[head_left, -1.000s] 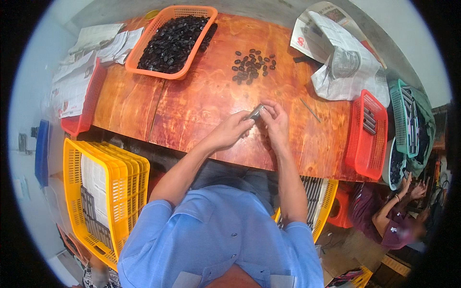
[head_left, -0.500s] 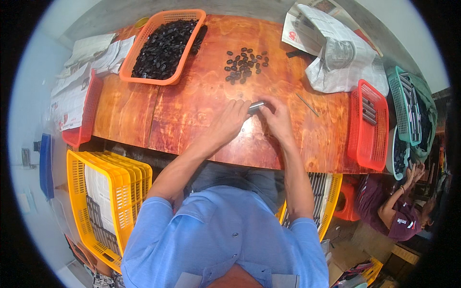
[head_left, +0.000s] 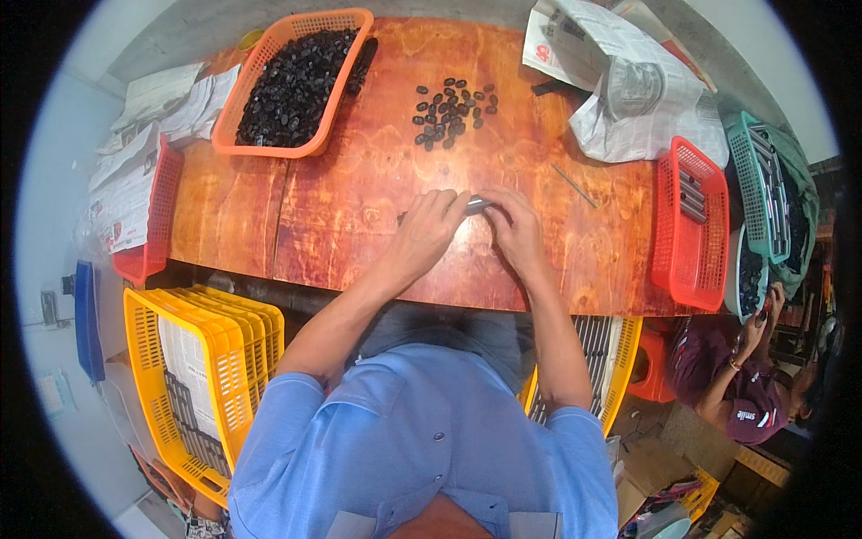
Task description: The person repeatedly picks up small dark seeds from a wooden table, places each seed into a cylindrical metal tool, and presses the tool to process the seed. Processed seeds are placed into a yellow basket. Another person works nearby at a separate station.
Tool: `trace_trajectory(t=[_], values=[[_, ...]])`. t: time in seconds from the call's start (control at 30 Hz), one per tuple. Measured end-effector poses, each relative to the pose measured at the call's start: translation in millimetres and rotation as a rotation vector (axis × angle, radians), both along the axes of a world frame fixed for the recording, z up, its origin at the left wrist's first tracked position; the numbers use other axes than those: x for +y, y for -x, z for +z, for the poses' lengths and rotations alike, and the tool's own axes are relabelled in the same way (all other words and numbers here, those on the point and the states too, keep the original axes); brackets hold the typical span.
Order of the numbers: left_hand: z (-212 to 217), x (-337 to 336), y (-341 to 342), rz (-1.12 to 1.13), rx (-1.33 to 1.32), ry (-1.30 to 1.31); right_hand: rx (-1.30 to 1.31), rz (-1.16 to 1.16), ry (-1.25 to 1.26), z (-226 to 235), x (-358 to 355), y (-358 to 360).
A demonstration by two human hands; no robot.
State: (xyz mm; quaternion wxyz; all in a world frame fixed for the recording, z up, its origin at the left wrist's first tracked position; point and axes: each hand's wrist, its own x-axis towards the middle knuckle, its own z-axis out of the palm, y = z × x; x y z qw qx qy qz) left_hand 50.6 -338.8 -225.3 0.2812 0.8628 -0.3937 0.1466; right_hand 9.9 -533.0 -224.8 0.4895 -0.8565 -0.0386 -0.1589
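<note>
A short silvery metal tube (head_left: 476,207) lies level between my two hands, low over the wooden table. My left hand (head_left: 427,230) is closed around its left part, and a small dark tip sticks out on that hand's left side. At the other end, my right hand (head_left: 517,226) grips the tube with thumb and fingers. Beyond my hands, a loose group of small black oval pieces (head_left: 452,110) is spread on the table (head_left: 359,193). A thin metal rod (head_left: 575,185) lies to the right of my right hand.
An orange basket (head_left: 314,146) heaped with black pieces stands far left. On the right are a red basket (head_left: 687,260) with metal tubes, a green basket (head_left: 757,193) and newspaper (head_left: 651,112). Yellow crates (head_left: 235,359) sit below left. A co-worker (head_left: 732,382) sits at right.
The tube has turned flatter between my hands, and a dark tip now shows left of my left hand. My view has shifted slightly. The co-worker's hands have moved.
</note>
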Motion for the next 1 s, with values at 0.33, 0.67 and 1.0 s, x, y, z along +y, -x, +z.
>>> trace_trajectory(t=[0.33,0.67,1.0], values=[[7,-3,-4,0.045,0.022,-0.121,0.155,0.011,0.053,13,-1,-8],[0,5,-17,-0.045,0.022,-0.014,0.104,-0.249,0.364,-1,33,-66],[2,4,-19,-0.062,0.081,-0.019,0.124,-0.336,0.439,-7,34,-64]])
